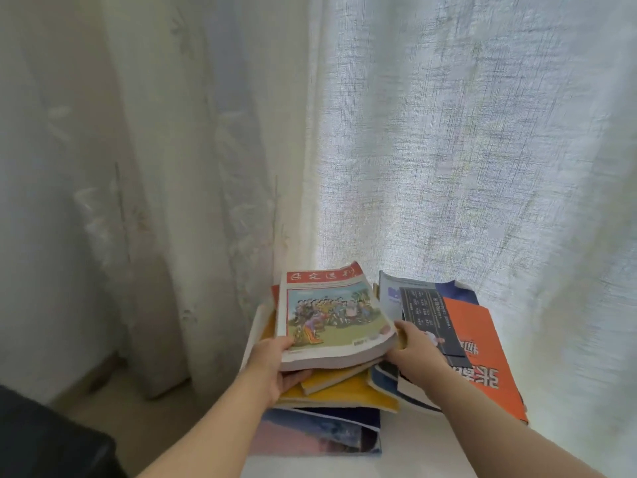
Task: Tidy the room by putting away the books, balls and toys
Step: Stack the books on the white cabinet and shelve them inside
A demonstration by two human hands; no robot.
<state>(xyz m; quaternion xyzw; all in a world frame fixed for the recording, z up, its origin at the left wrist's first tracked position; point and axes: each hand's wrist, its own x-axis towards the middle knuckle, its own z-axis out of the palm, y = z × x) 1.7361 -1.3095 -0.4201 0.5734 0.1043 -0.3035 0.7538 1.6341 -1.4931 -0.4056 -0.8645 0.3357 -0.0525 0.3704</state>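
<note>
While it lies slightly tilted on top of a loose pile of yellow and blue paperbacks [344,391], the thick paperback book with a red title band and a painted crowd scene on its cover [331,315] is held from both sides. The left hand [275,363] clamps its near-left corner, thumb on the cover and fingers curled beneath, and the right hand [413,350] curls round its near-right edge. The pile rests on a white surface [431,443] against a sheer white curtain [448,150], just beside a flat orange-covered book with large characters [482,357], with a cream embroidered curtain [155,167] to the left.
</note>
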